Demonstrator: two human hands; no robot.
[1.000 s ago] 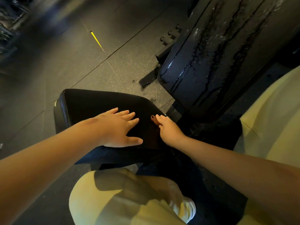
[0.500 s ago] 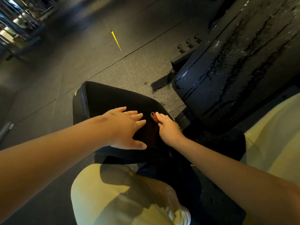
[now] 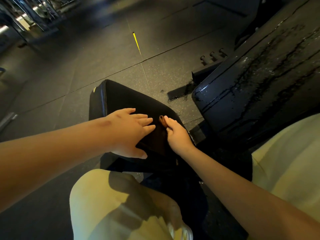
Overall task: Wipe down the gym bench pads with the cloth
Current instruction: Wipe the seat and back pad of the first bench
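The black seat pad (image 3: 121,96) sits low in the middle. A dark cloth (image 3: 156,137) lies on its near end, hard to tell from the pad. My left hand (image 3: 131,132) rests flat on the cloth and pad with fingers straight and spread. Just to its right, my right hand (image 3: 176,135) pinches the cloth's brownish corner (image 3: 162,120) between thumb and curled fingers. The long black back pad (image 3: 259,87) slopes up at the right, wet with streaks and droplets.
Speckled rubber floor tiles surround the bench, with a yellow mark (image 3: 136,41) on a seam. A wet patch (image 3: 180,94) lies on the floor below the back pad. My knee in pale yellow trousers (image 3: 107,201) is below the seat. Metal racks (image 3: 26,16) stand far left.
The view has shifted, so the bench sits further right in frame. My right hand's fingers have curled tighter on the cloth corner. My left hand stays flat on the pad.
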